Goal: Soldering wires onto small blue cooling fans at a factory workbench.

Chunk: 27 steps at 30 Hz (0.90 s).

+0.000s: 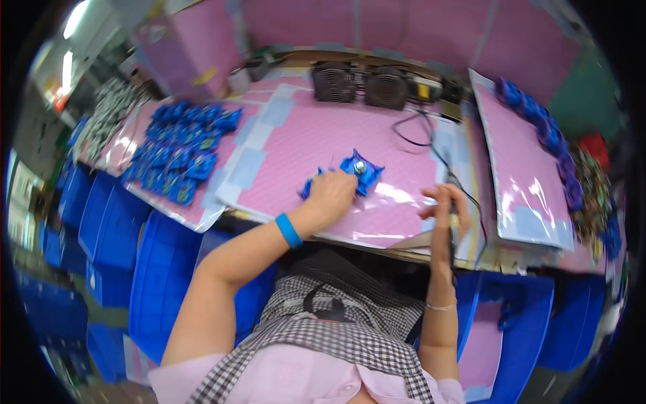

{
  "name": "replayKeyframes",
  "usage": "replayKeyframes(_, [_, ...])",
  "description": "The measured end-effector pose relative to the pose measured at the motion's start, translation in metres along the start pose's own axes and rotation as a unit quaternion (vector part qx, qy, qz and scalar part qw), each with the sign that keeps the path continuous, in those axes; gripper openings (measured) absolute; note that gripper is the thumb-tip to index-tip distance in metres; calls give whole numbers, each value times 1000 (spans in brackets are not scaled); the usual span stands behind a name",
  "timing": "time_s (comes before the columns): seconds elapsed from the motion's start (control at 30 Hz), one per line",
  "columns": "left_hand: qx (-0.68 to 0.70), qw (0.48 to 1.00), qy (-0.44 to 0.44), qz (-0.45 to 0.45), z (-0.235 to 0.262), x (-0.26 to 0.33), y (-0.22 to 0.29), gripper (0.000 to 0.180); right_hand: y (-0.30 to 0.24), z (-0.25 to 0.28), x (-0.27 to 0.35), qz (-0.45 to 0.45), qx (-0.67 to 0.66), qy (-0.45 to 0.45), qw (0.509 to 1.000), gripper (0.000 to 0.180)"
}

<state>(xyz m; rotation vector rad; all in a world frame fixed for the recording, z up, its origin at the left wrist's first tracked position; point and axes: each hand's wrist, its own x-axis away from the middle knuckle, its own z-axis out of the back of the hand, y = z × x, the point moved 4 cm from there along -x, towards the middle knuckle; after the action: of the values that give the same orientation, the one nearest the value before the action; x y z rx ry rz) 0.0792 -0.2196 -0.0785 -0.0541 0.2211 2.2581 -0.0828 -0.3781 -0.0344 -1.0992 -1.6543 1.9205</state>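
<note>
My left hand [333, 193], with a blue band on its wrist, reaches over the pink mat, its fingers bent down onto a blue part. The star-shaped blue piece [363, 172] with a round silvery centre shows just beyond the fingertips. More blue [306, 189] peeks out on the other side of the hand; whether it is a separate piece is hidden. My right hand [445, 207] is raised over the front edge at the right, fingers closed around a slim dark tool [454, 232], seemingly corded. Its tip is not visible.
Rows of blue parts [178, 151] lie at the left, beside a grey pile [111, 111]. Two black fans [334, 82] stand at the back. A black cable [444, 161] loops across the right. Purple-blue rings [548, 131] line the right-hand board [525, 182]. Blue bins [161, 283] sit below.
</note>
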Motion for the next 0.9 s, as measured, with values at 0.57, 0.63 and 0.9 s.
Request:
replayKeyframes(0.57, [64, 934, 306, 171, 73, 90, -224, 21, -77, 36, -55, 96, -50, 113, 988, 11])
replayKeyframes(0.63, [302, 898, 266, 180, 50, 75, -193, 26, -86, 79, -90, 145, -87, 203, 964, 9])
replayKeyframes(0.9, [643, 727, 121, 211, -41, 17, -57, 38, 11, 366, -233, 211, 415, 631, 620, 15])
